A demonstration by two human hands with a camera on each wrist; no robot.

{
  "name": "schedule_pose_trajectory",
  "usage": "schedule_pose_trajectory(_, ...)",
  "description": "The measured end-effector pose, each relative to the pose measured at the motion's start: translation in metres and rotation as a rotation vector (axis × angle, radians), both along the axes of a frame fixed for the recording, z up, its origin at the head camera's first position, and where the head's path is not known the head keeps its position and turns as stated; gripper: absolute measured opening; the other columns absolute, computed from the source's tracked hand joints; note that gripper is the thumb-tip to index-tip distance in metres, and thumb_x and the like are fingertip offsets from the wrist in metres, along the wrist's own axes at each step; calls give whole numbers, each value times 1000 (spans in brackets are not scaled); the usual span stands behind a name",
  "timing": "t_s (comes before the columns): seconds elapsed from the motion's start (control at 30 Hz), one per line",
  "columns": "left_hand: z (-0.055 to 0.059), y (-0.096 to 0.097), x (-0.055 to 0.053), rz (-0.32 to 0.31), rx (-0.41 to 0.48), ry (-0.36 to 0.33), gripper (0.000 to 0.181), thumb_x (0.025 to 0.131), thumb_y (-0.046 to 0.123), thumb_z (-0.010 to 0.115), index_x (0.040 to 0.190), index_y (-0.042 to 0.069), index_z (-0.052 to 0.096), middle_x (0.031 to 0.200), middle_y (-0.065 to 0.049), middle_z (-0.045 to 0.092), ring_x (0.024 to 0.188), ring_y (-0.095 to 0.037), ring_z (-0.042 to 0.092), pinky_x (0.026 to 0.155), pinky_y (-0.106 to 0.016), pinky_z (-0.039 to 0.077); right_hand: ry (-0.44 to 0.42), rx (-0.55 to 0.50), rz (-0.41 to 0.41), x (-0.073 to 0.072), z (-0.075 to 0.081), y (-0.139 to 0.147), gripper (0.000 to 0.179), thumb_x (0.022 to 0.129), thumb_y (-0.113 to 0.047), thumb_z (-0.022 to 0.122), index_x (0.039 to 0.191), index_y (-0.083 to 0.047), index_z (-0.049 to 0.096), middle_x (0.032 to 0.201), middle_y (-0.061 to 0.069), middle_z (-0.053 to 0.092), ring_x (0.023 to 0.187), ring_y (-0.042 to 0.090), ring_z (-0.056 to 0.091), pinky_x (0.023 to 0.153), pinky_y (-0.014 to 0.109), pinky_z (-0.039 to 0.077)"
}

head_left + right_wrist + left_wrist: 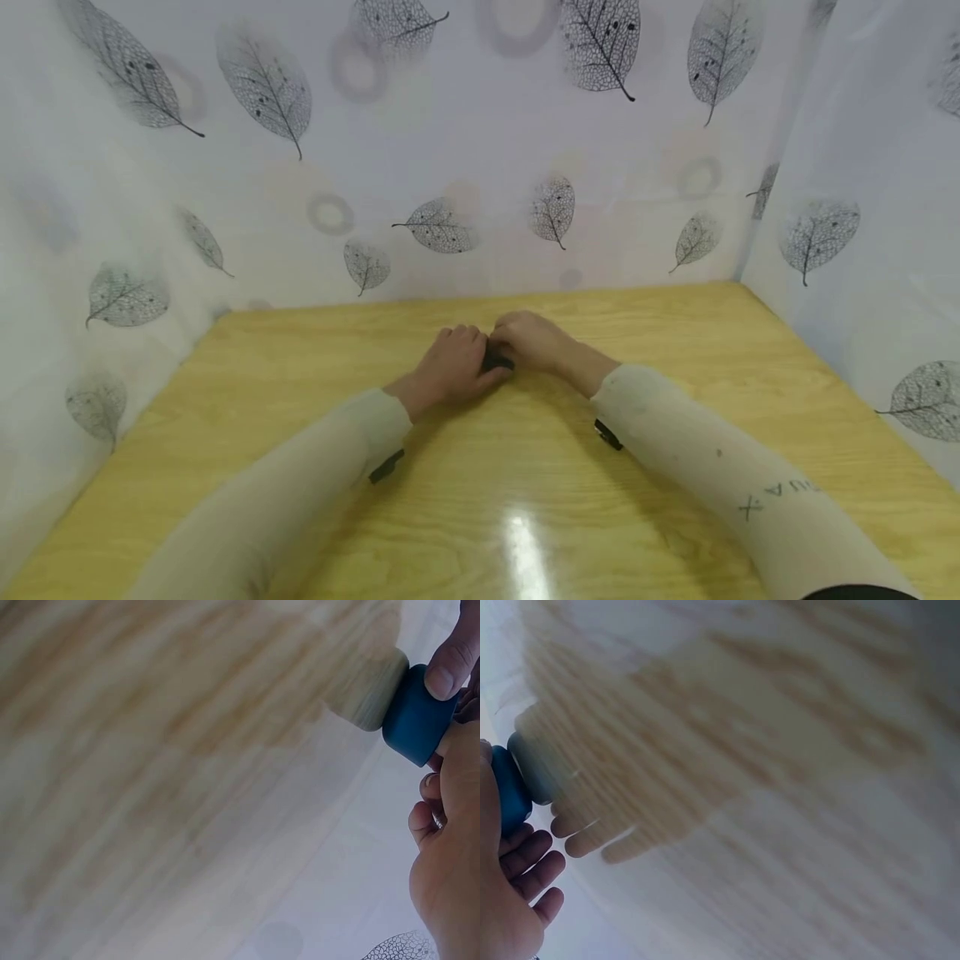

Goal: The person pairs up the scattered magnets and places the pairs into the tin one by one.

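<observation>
A small blue object with rounded edges [416, 716] stands on the glossy table between both hands; it looks nearly black [497, 361] in the head view, and its exact kind does not show. My left hand [453, 362] holds its left side, thumb along the near face and fingers round the far side. From the right, my right hand [532, 340] grips it, fingers bent, with the thumb [442, 675] pressed on its surface in the right wrist view. In the left wrist view the blue side [511, 795] shows beside the left fingers [536, 862]. The hands cover much of it.
The wood-grain table [480, 475] is shiny and mirrors the hands and object. White curtains with a leaf print [480, 150] enclose its back and sides. Both forearms in pale sleeves [697, 442] reach across, with small dark devices [386, 467] under the wrists.
</observation>
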State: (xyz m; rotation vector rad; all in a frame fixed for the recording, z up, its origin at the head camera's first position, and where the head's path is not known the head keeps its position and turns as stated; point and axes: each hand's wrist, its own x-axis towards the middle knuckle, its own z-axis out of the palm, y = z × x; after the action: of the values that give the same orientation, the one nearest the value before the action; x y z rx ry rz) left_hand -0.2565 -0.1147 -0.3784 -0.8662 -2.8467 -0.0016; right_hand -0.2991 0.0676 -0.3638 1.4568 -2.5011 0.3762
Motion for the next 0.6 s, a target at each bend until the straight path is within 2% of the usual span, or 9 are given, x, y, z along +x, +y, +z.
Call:
schedule_pose_trajectory(0.27, 2, 4, -1, 1, -10, -24, 64, 97, 62, 47, 108, 1, 63, 100, -11, 62, 95, -28, 56, 91, -46, 44, -42, -42, 37, -5, -3, 5, 12, 85, 0, 68, 91, -7, 76, 86, 4, 68, 80, 17, 63, 78, 31, 54)
schedule_pose_trajectory(0.5, -1, 4, -1, -14, 19, -20, 57, 96, 61, 50, 98, 6, 63, 94, -9, 60, 92, -27, 56, 89, -46, 43, -95, -76, 103, -9, -5, 7, 13, 82, 1, 71, 89, -8, 77, 87, 4, 70, 84, 18, 65, 82, 32, 54)
schedule_pose_trajectory(0.6, -2, 3, -1, -14, 17, -22, 57, 96, 62, 50, 99, 7, 63, 94, -8, 60, 91, -27, 56, 89, -46, 43, -89, -72, 119, -9, -4, 8, 12, 83, 0, 72, 90, -9, 77, 87, 4, 69, 83, 18, 64, 81, 32, 53)
